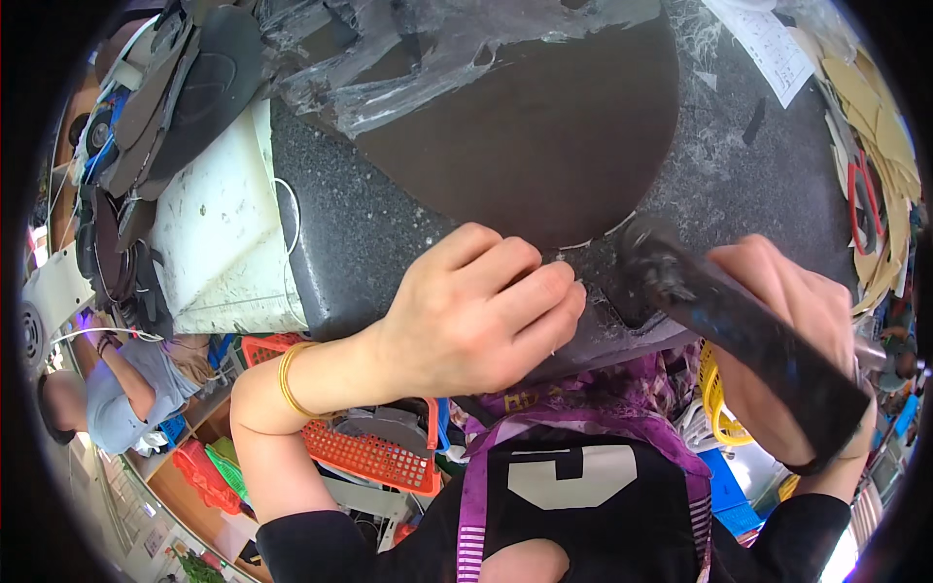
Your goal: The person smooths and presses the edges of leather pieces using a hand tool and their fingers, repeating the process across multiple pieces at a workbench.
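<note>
A large dark brown sheet (554,136) with a rounded near edge lies on the speckled black worktop, partly under crumpled clear plastic film (418,68). At that near edge my left hand (486,311) is closed, its fingers curled under and whatever they grip hidden. To its right, my right hand (777,301) is closed round a long black bar-shaped tool (758,335). The tool's rough, scuffed far end is close to the sheet's edge, while its broad end tilts toward me over the wrist. My right fingertips are mostly hidden. A pale line shows along the sheet's edge.
Dark shoe-sole-shaped pieces (194,107) are heaped at the far left beside a white board (219,223). Red-handled scissors (863,202) and tan cut pieces (875,126) line the right edge. An orange basket (374,457) stands below. Another person (131,389) works at the left.
</note>
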`<act>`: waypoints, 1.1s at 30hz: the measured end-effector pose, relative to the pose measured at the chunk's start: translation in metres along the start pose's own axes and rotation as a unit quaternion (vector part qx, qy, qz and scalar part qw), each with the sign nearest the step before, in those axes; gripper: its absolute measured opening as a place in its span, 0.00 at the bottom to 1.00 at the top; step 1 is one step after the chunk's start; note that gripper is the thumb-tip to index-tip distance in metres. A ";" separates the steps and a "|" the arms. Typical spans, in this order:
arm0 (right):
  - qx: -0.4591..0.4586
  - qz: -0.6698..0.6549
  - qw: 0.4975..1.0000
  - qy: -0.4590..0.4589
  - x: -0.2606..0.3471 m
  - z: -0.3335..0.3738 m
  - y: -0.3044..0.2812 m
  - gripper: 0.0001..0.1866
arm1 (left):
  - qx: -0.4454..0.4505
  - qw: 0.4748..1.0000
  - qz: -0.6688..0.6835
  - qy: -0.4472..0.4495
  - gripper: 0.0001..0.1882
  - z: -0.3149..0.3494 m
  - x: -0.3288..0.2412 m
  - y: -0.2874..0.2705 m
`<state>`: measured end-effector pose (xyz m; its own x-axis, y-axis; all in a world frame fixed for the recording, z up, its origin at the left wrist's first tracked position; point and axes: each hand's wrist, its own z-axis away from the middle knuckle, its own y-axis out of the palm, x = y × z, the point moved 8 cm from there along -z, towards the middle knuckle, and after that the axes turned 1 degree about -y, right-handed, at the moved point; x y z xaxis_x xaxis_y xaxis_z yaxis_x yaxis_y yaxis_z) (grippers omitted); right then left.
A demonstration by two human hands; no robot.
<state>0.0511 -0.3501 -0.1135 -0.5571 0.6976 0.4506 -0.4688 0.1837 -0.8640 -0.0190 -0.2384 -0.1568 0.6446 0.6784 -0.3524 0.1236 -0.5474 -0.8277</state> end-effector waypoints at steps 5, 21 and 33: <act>0.061 -0.010 0.997 -0.035 0.004 0.007 0.012 0.05 | 0.066 0.998 -0.011 -0.008 0.13 -0.003 -0.004 0.005; 0.043 -0.004 0.994 -0.096 0.009 -0.001 0.018 0.08 | -0.025 0.993 -0.013 -0.112 0.13 0.012 -0.015 -0.002; 0.026 0.015 0.988 -0.153 0.021 -0.002 0.008 0.10 | 0.003 0.982 0.020 -0.186 0.16 0.018 -0.010 -0.006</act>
<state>0.0365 -0.3326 -0.1110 -0.7483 0.4591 0.4788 -0.4794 0.1245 -0.8687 -0.0402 -0.2336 -0.1564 0.3281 0.7889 -0.5196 0.0974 -0.5754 -0.8121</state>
